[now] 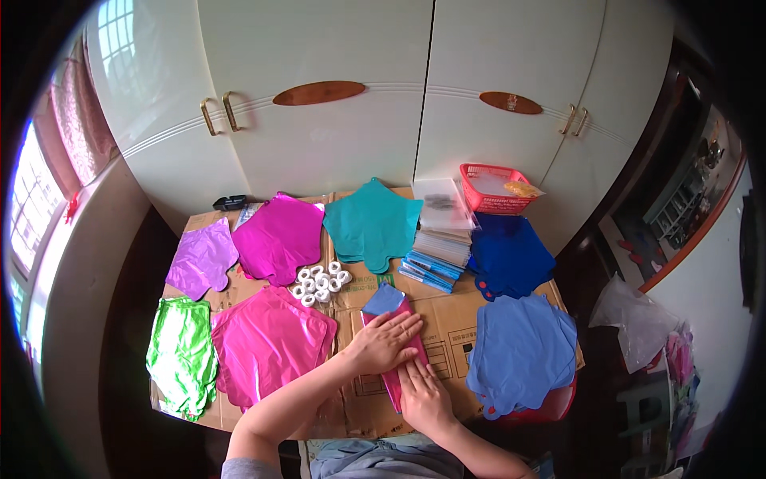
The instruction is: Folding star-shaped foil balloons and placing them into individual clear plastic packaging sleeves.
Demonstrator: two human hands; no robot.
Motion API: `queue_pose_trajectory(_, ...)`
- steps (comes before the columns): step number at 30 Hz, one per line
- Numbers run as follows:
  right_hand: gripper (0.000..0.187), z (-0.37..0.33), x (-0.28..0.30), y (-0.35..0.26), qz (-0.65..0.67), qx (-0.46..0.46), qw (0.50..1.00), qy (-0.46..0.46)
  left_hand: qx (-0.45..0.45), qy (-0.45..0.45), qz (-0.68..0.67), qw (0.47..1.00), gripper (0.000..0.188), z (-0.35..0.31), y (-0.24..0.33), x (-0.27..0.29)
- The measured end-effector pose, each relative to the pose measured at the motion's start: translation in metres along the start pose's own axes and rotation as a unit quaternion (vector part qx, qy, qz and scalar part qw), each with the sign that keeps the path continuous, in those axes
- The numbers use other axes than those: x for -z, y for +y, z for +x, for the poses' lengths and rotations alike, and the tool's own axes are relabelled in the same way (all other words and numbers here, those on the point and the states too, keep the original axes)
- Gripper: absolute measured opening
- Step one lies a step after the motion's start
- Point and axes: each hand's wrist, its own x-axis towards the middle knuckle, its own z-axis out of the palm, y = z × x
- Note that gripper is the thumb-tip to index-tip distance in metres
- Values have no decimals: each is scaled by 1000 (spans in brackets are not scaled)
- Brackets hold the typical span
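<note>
Left grip (388, 343) and right grip (425, 394), both unclenched, are laid flat on the folded pink foil (392, 388) (pressure is best spread evenly).

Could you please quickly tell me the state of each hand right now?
Left hand: open, lying palm down on the folded pink foil.
Right hand: open, also palm down on that foil.

Printed lettering (359, 281) and boxed symbols (437, 350) on brown cardboard (447, 319), green printed mark (386, 280), small pale marking (513, 102) on oval plaque (496, 99)
</note>
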Motion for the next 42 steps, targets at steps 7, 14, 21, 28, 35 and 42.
queue_pose_trajectory(7, 44, -14, 6, 7, 5, 14, 1000, -19, 71, 51, 73, 994, 77, 8, -6, -1)
queue_pose_trajectory(14, 44, -35, 21, 19, -6, 40, 999, -34, 79, 55, 97, 991, 78, 7, -3, 0)
queue_pose_trajectory(21, 42, -10, 28, 35, 53, 44, 995, -75, 79, 58, 128, 987, 74, 4, -7, -5)
queue_pose_trajectory(28, 46, 21, -5, 44, -18, 47, 999, -9, 84, 82, 129, 985, 71, 5, -8, -14)
queue_pose_trajectory(35, 50, 18, -4, 42, -8, 32, 999, -30, 145, 72, 104, 981, 66, 10, -26, -6)
queue_pose_trajectory(42, 50, 16, 0, 43, -44, 10, 998, -42, 192, 84, 58, 976, 69, 14, -32, 7)
